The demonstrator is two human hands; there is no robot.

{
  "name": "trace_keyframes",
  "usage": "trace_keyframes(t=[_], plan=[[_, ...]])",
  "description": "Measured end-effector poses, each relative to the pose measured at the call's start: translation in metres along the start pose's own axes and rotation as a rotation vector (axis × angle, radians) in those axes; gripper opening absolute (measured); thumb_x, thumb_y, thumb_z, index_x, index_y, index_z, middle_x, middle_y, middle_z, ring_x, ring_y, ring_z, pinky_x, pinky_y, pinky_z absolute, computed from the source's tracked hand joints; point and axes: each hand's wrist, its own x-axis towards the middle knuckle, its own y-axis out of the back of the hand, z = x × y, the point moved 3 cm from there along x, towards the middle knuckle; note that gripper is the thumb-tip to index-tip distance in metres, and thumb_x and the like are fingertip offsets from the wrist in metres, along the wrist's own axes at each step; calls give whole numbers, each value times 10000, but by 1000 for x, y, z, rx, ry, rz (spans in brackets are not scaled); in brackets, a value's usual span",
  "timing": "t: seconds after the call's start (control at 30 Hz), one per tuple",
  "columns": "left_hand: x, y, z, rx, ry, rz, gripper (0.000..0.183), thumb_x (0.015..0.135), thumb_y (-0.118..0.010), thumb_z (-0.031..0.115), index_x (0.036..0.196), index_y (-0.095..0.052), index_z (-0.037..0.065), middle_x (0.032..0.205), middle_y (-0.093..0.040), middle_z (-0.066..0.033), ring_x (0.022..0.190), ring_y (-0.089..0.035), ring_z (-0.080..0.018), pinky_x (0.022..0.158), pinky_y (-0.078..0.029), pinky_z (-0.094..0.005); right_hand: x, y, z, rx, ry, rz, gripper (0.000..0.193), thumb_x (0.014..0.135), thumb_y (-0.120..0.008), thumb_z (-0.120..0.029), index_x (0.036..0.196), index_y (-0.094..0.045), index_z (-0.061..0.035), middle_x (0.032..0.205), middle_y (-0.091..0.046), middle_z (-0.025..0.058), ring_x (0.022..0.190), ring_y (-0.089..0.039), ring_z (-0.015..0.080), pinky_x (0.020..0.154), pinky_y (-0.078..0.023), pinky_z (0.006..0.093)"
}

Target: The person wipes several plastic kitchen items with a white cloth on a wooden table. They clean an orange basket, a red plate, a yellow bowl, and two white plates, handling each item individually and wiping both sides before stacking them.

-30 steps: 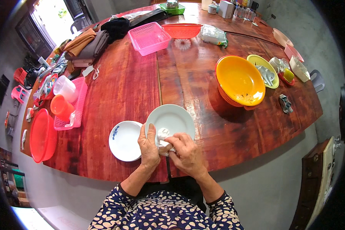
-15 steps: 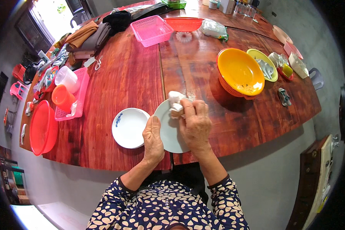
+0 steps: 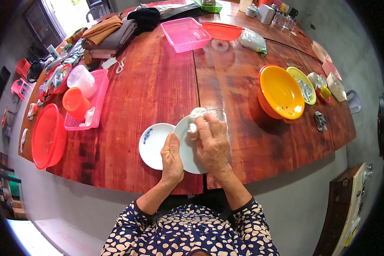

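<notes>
My left hand (image 3: 172, 158) grips a pale plate (image 3: 189, 158) by its left rim, thumb on the upper face. The plate is tilted over the near edge of the table. In the fingers of my right hand (image 3: 213, 147) is a bunched white cloth (image 3: 197, 113), pressed against the plate's upper right part. Just left of it, a white dish with a blue floral mark (image 3: 154, 147) lies on the table, its right edge partly behind the held plate and my left hand.
On the wooden table (image 3: 158, 94), a red basin (image 3: 49, 136) and a pink basket with cups (image 3: 100, 96) stand left. A yellow basin in an orange colander (image 3: 281, 91) sits right, beside a light-yellow bowl (image 3: 313, 91). Folded cloths (image 3: 115, 36) and another pink basket (image 3: 185, 36) are farther back.
The whole view has shifted, so table things appear farther right. The held plate has come closer to the white dish and overlaps its edge. Both hands keep their holds.
</notes>
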Motion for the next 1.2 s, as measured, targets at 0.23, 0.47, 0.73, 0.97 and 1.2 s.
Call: trace_keyframes(t=[0.23,0.47,0.73,0.97,1.2], plan=[[14,40,20,-124,38,55,358,1023,-384,350,1079,-562,44,922,-611,-30,789,-586,-77,641,-515,-222,-15,-21,-38,443,181,-355,503,659,-674,11,1148,-566,-37,1153,-539,135,941,-528,331,776,-487,412],[22,48,16,-104,-36,137,410,1011,-391,397,1128,-533,30,964,-624,-51,833,-616,-112,722,-546,-257,-3,-32,-28,87,217,-192,394,742,-675,-187,1116,-612,-79,999,-561,112,852,-552,266,688,-463,380],[12,35,15,-80,-86,178,386,1027,-392,320,1149,-543,-13,1016,-615,-54,885,-574,-79,760,-499,-220,-5,-13,4,-91,-45,-203,467,742,-685,-147,1185,-558,-77,893,-492,113,786,-555,263,608,-480,388],[-6,11,1,-5,15,129,391,1022,-387,379,1021,-567,32,863,-557,-9,756,-511,-72,635,-445,-223,-51,23,-25,186,62,-384,397,750,-651,-70,1144,-600,-64,913,-544,138,735,-621,278,557,-529,354],[-26,-10,-30,9,55,-58,429,1022,-383,361,1183,-530,-9,1037,-604,-75,933,-586,-124,800,-507,-272,-29,55,45,370,-315,-61,483,703,-539,95,1168,-575,-26,1048,-546,160,914,-585,298,791,-488,376]])
